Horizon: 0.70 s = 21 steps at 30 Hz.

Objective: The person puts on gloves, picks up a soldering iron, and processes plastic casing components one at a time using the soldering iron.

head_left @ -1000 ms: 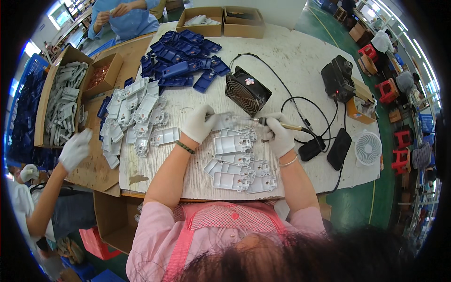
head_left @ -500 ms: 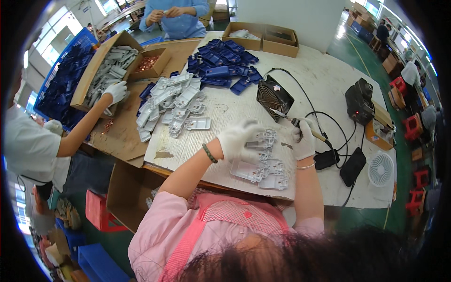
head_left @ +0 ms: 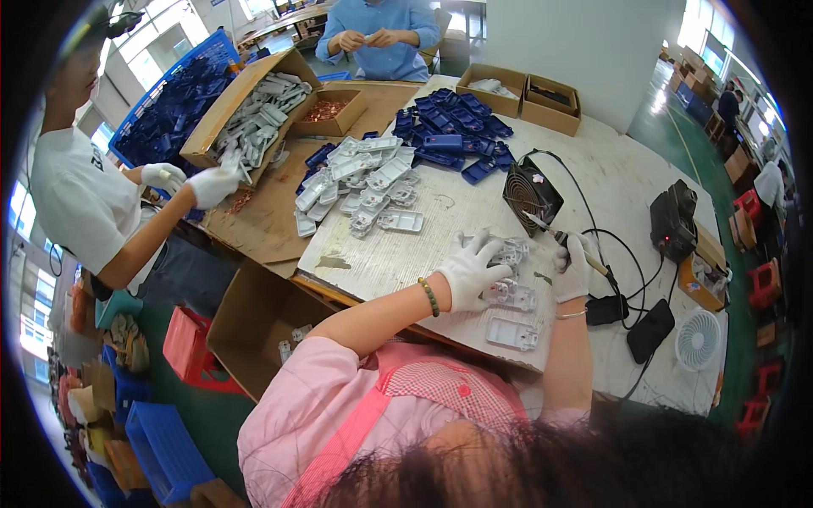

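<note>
My gloved left hand (head_left: 471, 275) rests against a cluster of white plastic housings (head_left: 515, 295), its fingers spread over their left side. Whether it grips one, I cannot tell; the palm hides some of the pieces. Nearer the table edge lies a single white housing (head_left: 511, 334), hollow side up. My gloved right hand (head_left: 572, 269) is closed around a soldering iron (head_left: 543, 226), whose metal tip points up and left toward a small black fan (head_left: 533, 193). The iron is apart from the housings.
White housings (head_left: 373, 173) and blue housings (head_left: 449, 131) lie heaped farther back. A black powered unit (head_left: 673, 220), cables and a white round fan (head_left: 698, 339) stand right. At left, a co-worker's gloved hand (head_left: 213, 186) is at a carton (head_left: 203, 140). Another person sits opposite.
My left hand has come down onto the housings, and the pieces nearby have shifted. My right hand still holds the soldering iron. The whole view has swung, moving the scene rightward.
</note>
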{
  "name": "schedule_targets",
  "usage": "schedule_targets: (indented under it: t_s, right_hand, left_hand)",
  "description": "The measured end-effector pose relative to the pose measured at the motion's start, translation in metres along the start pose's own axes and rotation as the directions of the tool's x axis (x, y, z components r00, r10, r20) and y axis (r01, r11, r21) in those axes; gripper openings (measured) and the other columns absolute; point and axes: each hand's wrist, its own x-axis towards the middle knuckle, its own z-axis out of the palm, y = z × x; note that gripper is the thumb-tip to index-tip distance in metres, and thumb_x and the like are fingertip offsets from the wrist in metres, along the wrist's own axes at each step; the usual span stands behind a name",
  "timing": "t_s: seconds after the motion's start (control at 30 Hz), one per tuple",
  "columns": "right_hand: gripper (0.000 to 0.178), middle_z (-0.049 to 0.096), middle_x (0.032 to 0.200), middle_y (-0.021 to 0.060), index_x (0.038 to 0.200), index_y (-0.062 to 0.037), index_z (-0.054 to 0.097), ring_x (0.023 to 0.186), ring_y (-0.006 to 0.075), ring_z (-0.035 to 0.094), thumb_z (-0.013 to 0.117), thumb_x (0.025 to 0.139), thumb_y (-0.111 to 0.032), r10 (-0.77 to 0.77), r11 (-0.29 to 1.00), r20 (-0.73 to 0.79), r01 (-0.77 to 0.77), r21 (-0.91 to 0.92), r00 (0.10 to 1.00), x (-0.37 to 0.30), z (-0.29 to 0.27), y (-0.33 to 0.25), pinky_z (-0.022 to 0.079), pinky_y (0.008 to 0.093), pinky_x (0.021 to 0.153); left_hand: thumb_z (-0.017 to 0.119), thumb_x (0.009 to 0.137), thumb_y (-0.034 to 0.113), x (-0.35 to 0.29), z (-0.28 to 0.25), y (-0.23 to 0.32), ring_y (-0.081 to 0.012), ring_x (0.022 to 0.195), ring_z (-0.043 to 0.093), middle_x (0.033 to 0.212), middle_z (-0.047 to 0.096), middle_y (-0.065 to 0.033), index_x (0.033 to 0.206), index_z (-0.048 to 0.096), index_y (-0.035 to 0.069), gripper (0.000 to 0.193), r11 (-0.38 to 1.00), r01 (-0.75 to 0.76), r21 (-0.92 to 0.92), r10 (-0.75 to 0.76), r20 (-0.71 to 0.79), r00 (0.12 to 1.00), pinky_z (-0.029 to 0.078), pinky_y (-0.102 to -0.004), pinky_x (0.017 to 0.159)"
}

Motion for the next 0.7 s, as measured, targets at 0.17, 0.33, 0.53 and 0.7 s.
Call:
schedule_targets:
  t_s: [0.17, 0.33, 0.53, 0.7]
  right_hand:
    - [0.006, 0.054, 0.070, -0.0029, 0.085, -0.0087, 0.055, 0.050, 0.0006, 0.042, 0.055, 0.087, -0.014, 0.002, 1.000, -0.035, -0.002, -0.020, 0.999, 0.000, 0.004, -0.001, 0.031, 0.0140, 0.042]
    - [0.006, 0.054, 0.071, -0.0036, 0.083, -0.0096, 0.056, 0.052, 0.0004, 0.042, 0.055, 0.087, -0.015, 0.010, 0.999, 0.028, -0.009, -0.043, 1.000, 0.001, 0.000, 0.000, 0.032, 0.0137, 0.043]
    - [0.006, 0.054, 0.071, -0.0036, 0.084, -0.0100, 0.056, 0.053, 0.0004, 0.043, 0.055, 0.087, -0.015, 0.026, 0.999, -0.036, -0.027, -0.037, 0.999, 0.000, 0.002, -0.001, 0.032, 0.0135, 0.044]
    - [0.006, 0.053, 0.070, -0.0034, 0.083, -0.0099, 0.055, 0.053, 0.0001, 0.043, 0.055, 0.087, -0.015, 0.024, 0.998, -0.034, -0.026, -0.050, 0.999, -0.002, 0.005, -0.002, 0.033, 0.0132, 0.045]
  left_hand:
    - [0.071, 0.061, 0.030, -0.016, 0.024, -0.014, -0.0359, 0.113, 0.042, 0.119, 0.045, -0.0177, 0.104, 0.056, 0.016, 0.047, 0.997, 0.034, -0.072, -0.054, -0.303, 0.951, 0.034, -0.0487, 0.089]
    - [0.073, 0.061, 0.030, -0.024, 0.027, -0.015, -0.0309, 0.103, 0.051, 0.113, 0.051, -0.0159, 0.098, 0.057, 0.015, 0.043, 0.988, 0.103, -0.111, -0.143, -0.453, 0.880, 0.036, -0.0431, 0.087]
    - [0.073, 0.061, 0.030, -0.030, 0.024, -0.014, -0.0299, 0.101, 0.052, 0.113, 0.051, -0.0145, 0.098, 0.057, 0.015, 0.043, 0.982, 0.153, -0.107, -0.183, -0.396, 0.900, 0.036, -0.0418, 0.087]
    - [0.073, 0.061, 0.027, -0.038, 0.027, -0.017, -0.0295, 0.101, 0.052, 0.114, 0.051, -0.0140, 0.099, 0.057, 0.015, 0.043, 0.982, 0.155, -0.105, -0.185, -0.423, 0.887, 0.037, -0.0412, 0.086]
